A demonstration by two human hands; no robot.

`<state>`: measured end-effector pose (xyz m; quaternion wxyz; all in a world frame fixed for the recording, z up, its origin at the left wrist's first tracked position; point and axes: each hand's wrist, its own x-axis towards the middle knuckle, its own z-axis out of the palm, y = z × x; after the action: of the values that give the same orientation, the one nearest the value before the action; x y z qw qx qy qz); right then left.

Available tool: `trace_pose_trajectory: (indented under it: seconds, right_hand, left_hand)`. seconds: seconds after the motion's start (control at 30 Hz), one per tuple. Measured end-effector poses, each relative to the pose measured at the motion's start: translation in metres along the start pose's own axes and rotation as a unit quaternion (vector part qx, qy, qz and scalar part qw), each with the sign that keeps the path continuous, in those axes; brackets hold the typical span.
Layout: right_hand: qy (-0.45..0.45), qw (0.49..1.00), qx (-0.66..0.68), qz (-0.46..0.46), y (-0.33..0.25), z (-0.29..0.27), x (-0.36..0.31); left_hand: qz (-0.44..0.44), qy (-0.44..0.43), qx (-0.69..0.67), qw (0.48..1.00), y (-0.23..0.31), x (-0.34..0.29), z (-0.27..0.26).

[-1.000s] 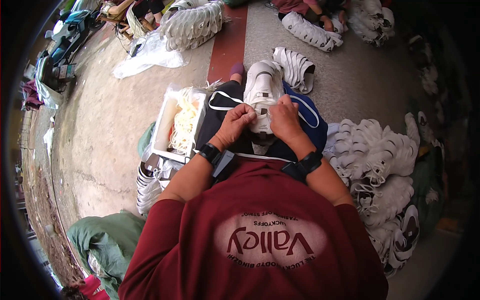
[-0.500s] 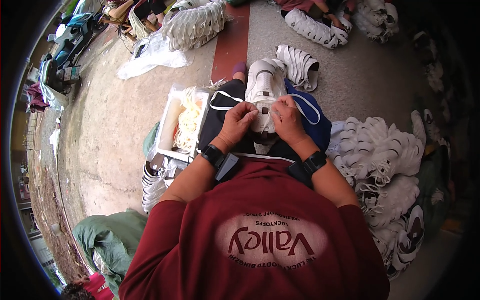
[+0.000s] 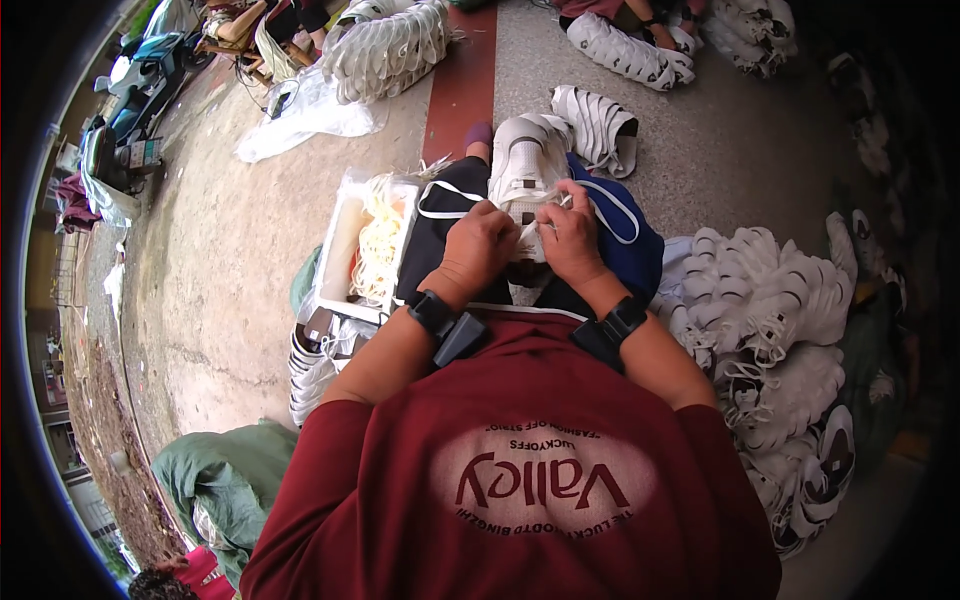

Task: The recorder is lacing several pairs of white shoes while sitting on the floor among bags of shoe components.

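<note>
A nested stack of white shoe uppers (image 3: pixel 522 160) lies lengthwise between my knees, its nearest upper under my hands. My left hand (image 3: pixel 482 242) is closed at the upper's left side, its fingertips pinching a white shoelace (image 3: pixel 528 238). On the other side my right hand (image 3: pixel 572 238) pinches the lace too, with a strand passing by its raised finger. The fingertips of both hands nearly meet over the upper's near end. What lies beneath the fingers is partly hidden.
At my left stands a white box (image 3: pixel 328 250) of cream laces (image 3: pixel 378 240). Another row of uppers (image 3: pixel 598 130) lies just beyond my knee. Piles of white uppers (image 3: pixel 765 300) are at my right. A co-worker's hands (image 3: pixel 665 35) hold uppers at the far right. Parked scooters (image 3: pixel 140 90) stand far left.
My left fingers have curled in more tightly at the upper's edge. My right hand has shifted slightly, its finger now raised with the lace. A co-worker's hands have moved a little.
</note>
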<state>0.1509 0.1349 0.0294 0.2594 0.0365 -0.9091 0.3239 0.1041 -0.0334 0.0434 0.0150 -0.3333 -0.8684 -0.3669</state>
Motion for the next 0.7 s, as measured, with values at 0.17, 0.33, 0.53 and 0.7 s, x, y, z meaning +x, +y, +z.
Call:
trace_pose_trajectory:
  seconds: [0.17, 0.33, 0.53, 0.7]
  right_hand:
    - [0.022, 1.000, 0.013, 0.007, 0.004, 0.008, 0.001]
    - [0.018, 1.000, 0.016, 0.016, 0.003, 0.007, -0.001]
    - [-0.026, 0.999, -0.003, 0.020, -0.007, -0.001, 0.000]
    - [-0.002, 0.999, -0.034, -0.002, -0.007, -0.001, 0.003]
  left_hand:
    - [0.042, 0.098, -0.066, 0.992, 0.005, 0.013, -0.001]
    - [0.099, -0.003, 0.056, 0.994, -0.003, 0.021, 0.003]
    - [0.096, -0.024, 0.119, 0.988, -0.003, 0.021, 0.000]
    - [0.014, -0.024, 0.116, 0.993, -0.003, 0.011, -0.025]
